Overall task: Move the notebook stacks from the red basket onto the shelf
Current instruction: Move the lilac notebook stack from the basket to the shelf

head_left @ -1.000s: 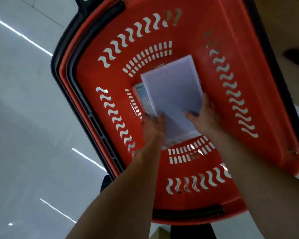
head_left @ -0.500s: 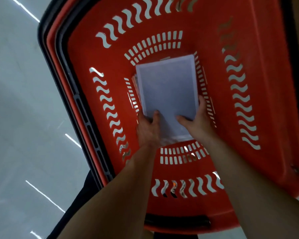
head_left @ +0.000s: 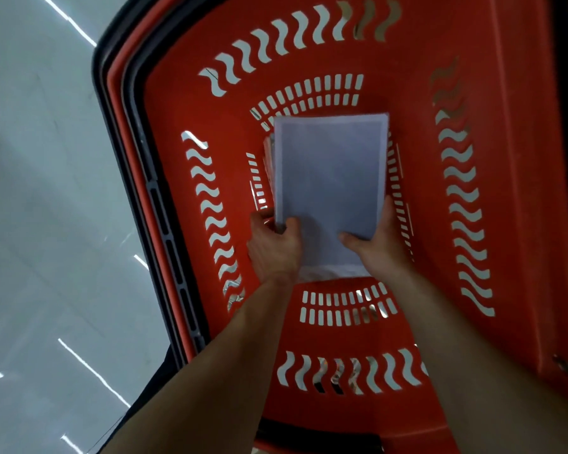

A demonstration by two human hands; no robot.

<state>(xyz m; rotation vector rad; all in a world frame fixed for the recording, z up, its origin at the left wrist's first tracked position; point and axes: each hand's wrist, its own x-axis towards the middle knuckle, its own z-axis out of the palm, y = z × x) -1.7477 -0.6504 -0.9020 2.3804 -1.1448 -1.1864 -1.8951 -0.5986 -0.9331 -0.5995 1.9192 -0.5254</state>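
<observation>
A stack of notebooks (head_left: pixel 330 178) with a pale bluish-white top cover lies at the bottom of the red basket (head_left: pixel 512 158). My left hand (head_left: pixel 274 245) grips the stack's near left corner, thumb on top. My right hand (head_left: pixel 379 244) grips the near right corner, thumb on the cover and fingers along the right edge. Coloured edges of lower notebooks (head_left: pixel 269 155) show at the stack's left side. The shelf is out of view.
The basket has a black rim (head_left: pixel 125 178) and slotted walls, and fills most of the view. Pale glossy floor tiles (head_left: pixel 46 224) lie to the left. A brownish surface shows at the top right corner.
The stack has been squared up over the lower notebooks. Both hands settled on its near corners. The view moved closer to the basket.
</observation>
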